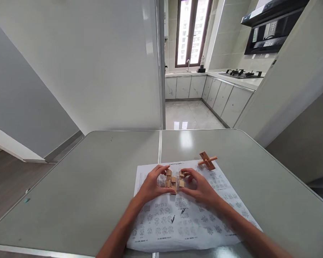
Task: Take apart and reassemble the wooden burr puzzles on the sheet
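Observation:
My left hand point(156, 183) is closed around the left side of a cluster of light wooden puzzle pieces point(168, 183), thumb at the near edge and fingertips at the far edge. My right hand point(196, 184) pinches another notched wooden puzzle piece point(181, 183) between thumb and fingers. A narrow gap separates the two. Both hands are over a printed instruction sheet point(177, 229) covered with small line diagrams and two black tick marks. Beyond my right hand, a reddish-brown wooden cross-shaped piece point(207, 161) with a dark mark rests at the sheet's far right corner.
The grey table point(70, 193) has a metal strip point(159, 147) across its middle. A small green bit point(26, 200) lies near its left edge. White sliding panel point(118, 71) stands behind, beside an opening to a kitchen with a gas stove point(242, 73).

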Motion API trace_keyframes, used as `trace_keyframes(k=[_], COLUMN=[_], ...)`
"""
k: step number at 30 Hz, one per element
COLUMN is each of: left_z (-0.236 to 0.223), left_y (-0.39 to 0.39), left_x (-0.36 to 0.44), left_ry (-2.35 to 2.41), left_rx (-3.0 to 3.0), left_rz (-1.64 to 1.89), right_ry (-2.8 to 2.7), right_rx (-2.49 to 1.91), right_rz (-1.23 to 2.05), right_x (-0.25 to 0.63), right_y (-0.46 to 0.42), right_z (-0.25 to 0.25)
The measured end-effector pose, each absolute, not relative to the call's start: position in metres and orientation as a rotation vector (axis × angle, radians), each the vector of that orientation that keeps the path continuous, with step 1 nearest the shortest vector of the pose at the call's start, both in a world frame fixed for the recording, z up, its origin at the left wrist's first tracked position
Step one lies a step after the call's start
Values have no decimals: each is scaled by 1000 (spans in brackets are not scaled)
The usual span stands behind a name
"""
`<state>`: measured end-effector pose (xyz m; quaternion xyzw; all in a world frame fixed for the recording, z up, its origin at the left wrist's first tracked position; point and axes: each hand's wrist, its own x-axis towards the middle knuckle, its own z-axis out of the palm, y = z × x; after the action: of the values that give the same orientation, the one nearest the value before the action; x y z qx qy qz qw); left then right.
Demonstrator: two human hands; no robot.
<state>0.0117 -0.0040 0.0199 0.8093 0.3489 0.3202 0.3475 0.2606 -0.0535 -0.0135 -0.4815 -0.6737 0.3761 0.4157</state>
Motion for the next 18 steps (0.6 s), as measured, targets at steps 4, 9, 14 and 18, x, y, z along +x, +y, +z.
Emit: trace_keyframes(k=[4,9,14,18], left_z=[20,19,19,17], left_y=[-8,-15,-21,-24], left_x=[19,25,29,31], left_ry=[893,864,885,886], left_rx=[2062,2017,2082,2137], left_rz=[885,836,838,869], right_ry=[-1513,-1470,-1497,-1587], right_rx=[-1079,-936,-1026,-1027], right_rz=[1148,1334,1361,1413], right_x=[261,263,266,265], right_y=[-52,-53,-56,-59], right_z=[-11,-3,-4,-3])
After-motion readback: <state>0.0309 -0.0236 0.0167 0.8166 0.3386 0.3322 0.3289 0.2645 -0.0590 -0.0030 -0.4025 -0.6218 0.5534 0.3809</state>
